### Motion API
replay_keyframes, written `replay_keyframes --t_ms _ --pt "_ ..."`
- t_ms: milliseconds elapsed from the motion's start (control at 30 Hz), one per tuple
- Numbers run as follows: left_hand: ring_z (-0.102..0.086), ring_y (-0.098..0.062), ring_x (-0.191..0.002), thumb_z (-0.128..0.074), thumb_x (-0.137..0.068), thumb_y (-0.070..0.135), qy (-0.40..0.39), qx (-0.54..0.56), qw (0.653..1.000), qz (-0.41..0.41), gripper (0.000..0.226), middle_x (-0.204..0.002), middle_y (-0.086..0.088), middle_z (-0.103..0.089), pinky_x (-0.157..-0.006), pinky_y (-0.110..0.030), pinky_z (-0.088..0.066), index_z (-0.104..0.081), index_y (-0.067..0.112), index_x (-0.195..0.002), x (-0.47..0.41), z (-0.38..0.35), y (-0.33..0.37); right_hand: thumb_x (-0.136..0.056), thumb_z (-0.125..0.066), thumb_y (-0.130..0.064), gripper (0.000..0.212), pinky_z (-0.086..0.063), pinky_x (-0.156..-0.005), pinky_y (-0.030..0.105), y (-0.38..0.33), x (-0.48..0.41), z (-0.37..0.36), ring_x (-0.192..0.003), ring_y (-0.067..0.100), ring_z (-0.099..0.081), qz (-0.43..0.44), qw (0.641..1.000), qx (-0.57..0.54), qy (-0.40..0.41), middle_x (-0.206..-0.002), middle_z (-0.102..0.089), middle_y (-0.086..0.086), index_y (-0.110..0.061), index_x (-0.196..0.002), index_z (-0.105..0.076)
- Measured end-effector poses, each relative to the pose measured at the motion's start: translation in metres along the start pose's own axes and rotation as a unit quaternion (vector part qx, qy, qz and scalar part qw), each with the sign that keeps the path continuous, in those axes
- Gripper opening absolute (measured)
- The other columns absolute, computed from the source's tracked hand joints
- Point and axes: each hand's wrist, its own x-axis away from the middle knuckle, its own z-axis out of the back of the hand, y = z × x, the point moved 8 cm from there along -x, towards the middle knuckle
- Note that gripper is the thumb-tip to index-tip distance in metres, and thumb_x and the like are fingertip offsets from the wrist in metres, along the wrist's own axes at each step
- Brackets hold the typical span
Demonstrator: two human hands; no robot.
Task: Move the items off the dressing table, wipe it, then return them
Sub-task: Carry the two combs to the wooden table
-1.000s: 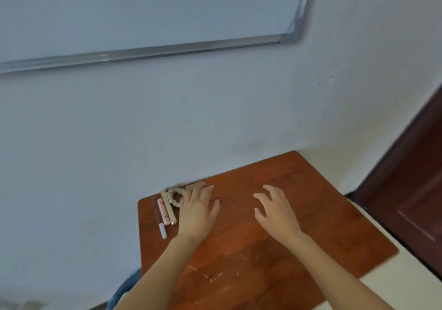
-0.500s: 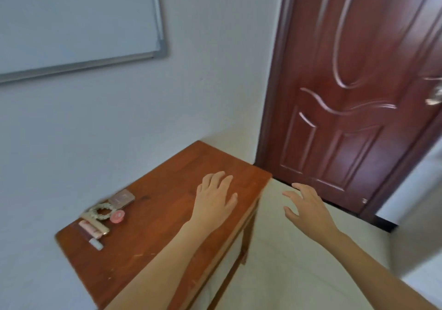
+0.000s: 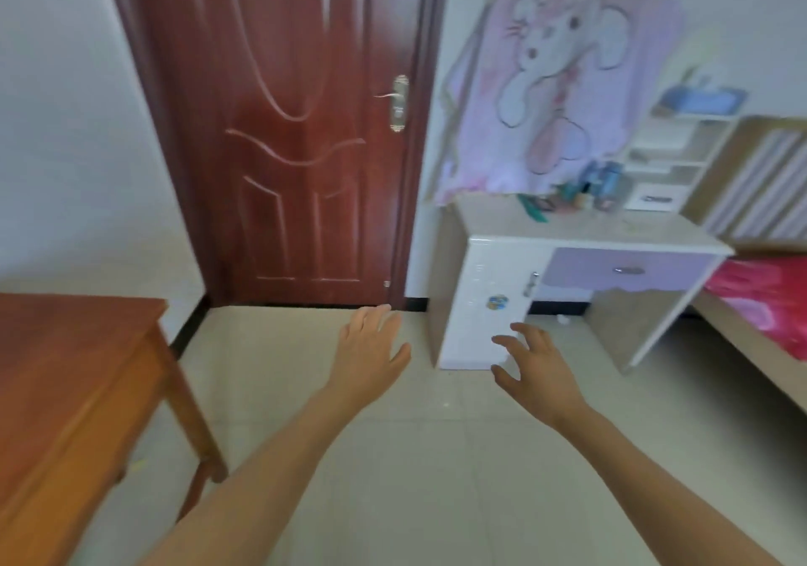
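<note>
Though beyond hands (image 3: 539, 369), dressing table (image 3: 493, 216) (right)

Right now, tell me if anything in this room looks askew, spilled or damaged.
Little stands out through the blur. The purple drawer front on the dressing table has a ragged lower edge, which may be chipping or just trim. A small white scrap lies on the floor beneath. Nothing looks spilled.

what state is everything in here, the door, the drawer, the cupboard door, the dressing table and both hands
door: closed
drawer: closed
cupboard door: closed
dressing table: bottles stand at the back of its top, not yet moved off
left hand: open, holds nothing
right hand: open, fingers spread, holds nothing
</note>
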Motion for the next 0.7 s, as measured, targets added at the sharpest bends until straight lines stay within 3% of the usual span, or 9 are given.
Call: replay_keyframes --t_ms 167,267,400,600,700 --pt "-0.026 -0.023 -0.131 -0.017 -0.079 0.053 -0.005 -0.003 0.993 -0.114 0.071 -0.14 0.0 -0.038 -0.103 -0.034 -0.026 -0.041 0.016 -0.134 -0.031 -0.019 0.084 -0.064 -0.081 -0.014 0.044 -0.048 -0.08 0.051 0.065 0.032 0.027 -0.1 0.045 -0.058 -0.095 0.995 -0.01 0.037 -0.107 -0.062 0.025 -0.007 -0.104 -0.066" --pt "-0.03 -0.024 -0.13 -0.013 -0.074 0.055 -0.009 -0.002 0.988 -0.151 0.076 -0.139 -0.002 -0.04 -0.102 -0.035 -0.027 -0.043 0.017 -0.133 -0.046 -0.033 0.109 -0.067 -0.079 -0.018 0.046 -0.045 -0.084 0.052 0.086 0.042 0.033 -0.105 0.043 -0.056 -0.136 0.99 -0.007 0.04 -0.111 -0.061 0.023 -0.008 -0.109 -0.064" --pt "-0.036 -0.029 -0.127 -0.02 -0.076 0.056 0.005 0.018 0.986 -0.165 0.073 -0.136 -0.007 -0.046 -0.1 -0.04 -0.031 -0.05 0.014 -0.128 -0.076 -0.044 0.121 -0.071 -0.076 -0.023 0.046 -0.043 -0.088 0.051 0.109 0.041 0.04 -0.11 0.041 -0.055 -0.171 0.985 0.018 0.031 -0.117 -0.059 0.022 -0.01 -0.113 -0.063" --pt "-0.032 -0.03 -0.129 -0.039 -0.088 0.042 0.02 0.048 0.987 -0.152 0.052 -0.139 -0.008 -0.043 -0.101 -0.044 -0.03 -0.048 0.014 -0.131 -0.148 -0.049 0.11 -0.089 -0.052 -0.037 0.049 -0.023 -0.106 0.036 0.141 -0.002 0.053 -0.134 0.024 -0.026 -0.198 0.978 0.064 -0.015 -0.144 -0.032 0.007 -0.023 -0.135 -0.04" --pt "-0.037 -0.033 -0.125 -0.029 -0.08 0.054 0.04 0.074 0.986 -0.145 0.066 -0.133 -0.009 -0.049 -0.098 -0.045 -0.033 -0.052 0.012 -0.126 -0.184 -0.045 0.097 -0.09 -0.049 -0.041 0.051 -0.022 -0.108 0.036 0.155 -0.039 0.047 -0.135 0.022 -0.024 -0.198 0.976 0.085 -0.038 -0.146 -0.029 0.004 -0.025 -0.137 -0.036"
